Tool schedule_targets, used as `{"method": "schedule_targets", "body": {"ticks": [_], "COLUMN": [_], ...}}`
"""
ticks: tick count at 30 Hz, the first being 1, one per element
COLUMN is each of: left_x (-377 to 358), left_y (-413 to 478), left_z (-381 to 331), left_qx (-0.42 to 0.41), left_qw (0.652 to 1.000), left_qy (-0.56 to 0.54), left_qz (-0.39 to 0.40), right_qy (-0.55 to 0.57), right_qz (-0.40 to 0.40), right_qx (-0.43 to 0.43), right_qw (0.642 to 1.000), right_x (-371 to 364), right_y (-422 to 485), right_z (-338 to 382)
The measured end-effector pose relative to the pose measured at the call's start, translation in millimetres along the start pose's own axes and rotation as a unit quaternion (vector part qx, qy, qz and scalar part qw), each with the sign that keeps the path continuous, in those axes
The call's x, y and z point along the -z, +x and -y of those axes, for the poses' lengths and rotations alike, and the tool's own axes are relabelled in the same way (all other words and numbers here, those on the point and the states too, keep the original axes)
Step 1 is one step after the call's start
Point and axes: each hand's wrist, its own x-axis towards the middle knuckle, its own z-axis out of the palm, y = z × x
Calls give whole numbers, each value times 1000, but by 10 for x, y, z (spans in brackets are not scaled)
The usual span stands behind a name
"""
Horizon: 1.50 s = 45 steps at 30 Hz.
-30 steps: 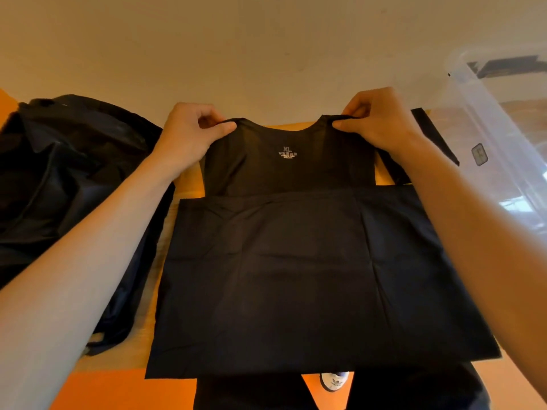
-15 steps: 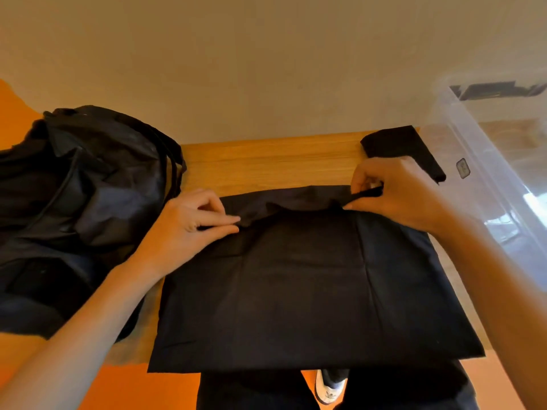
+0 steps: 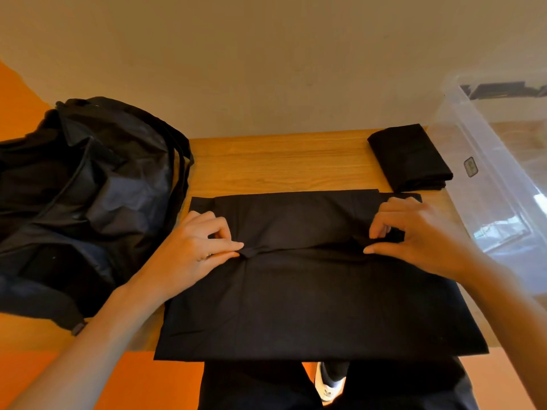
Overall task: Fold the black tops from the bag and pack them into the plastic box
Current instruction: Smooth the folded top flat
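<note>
A black top (image 3: 310, 297) lies spread flat on a wooden surface (image 3: 281, 161), its near hem hanging just over the front edge and its upper part turned down toward the person in a band across the middle. The left hand (image 3: 195, 250) rests on the cloth at the band's left end, its grip pinching the folded edge between thumb and forefinger. The right hand (image 3: 426, 238) sits at the band's right end, its grip curled and pinching the cloth there. A crumpled black bag (image 3: 88, 208) slumps on the left, touching the surface's left edge. A second black top, already folded (image 3: 411, 158), lies at the far right corner, just beside the wall of a clear plastic box (image 3: 485, 179). Below the surface, a white shoe (image 3: 327, 386) shows between dark trouser legs.
</note>
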Motion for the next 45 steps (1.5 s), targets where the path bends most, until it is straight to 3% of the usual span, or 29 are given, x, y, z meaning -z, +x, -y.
{"method": "schedule_targets", "body": {"ticks": [6, 9, 12, 15, 17, 20, 24, 31, 38, 45], "left_x": [-21, -16, -50, -141, -231, -404, -465, -394, -209, -372], "left_y": [-54, -44, 95, 395, 574, 619, 446, 346, 319, 39], "left_z": [-18, -100, -239, -361, -388, -313, -135, -16, -252, -191], "left_qx": [-8, 26, 99, 180, 218, 230, 230, 248, 256, 296], "left_qw": [1000, 997, 986, 984, 972, 958, 950, 947, 950, 927], "left_qy": [20, -1, -12, 4, 29, 105, 166, 157, 158, 187], "left_qz": [-1, -72, -131, -18, 76, 135, 134, 133, 82, 133], "right_qy": [-6, -30, -49, -69, -76, -122, -165, -186, -163, -170], "right_qz": [-23, -21, -89, -125, -51, 64, 63, 67, 33, 44], "right_qx": [15, 25, -3, -42, -114, -180, -223, -264, -210, -244], "right_qw": [1000, 999, 995, 989, 989, 974, 959, 944, 963, 954], "right_x": [-24, -47, -50, -162, -333, -669, -748, -532, -445, -539], "right_y": [-104, -148, -89, 246, 543, 782, 685, 413, 366, 115], "right_z": [5, -14, 103, 444, 673, 747, 517, 119, 490, 274]}}
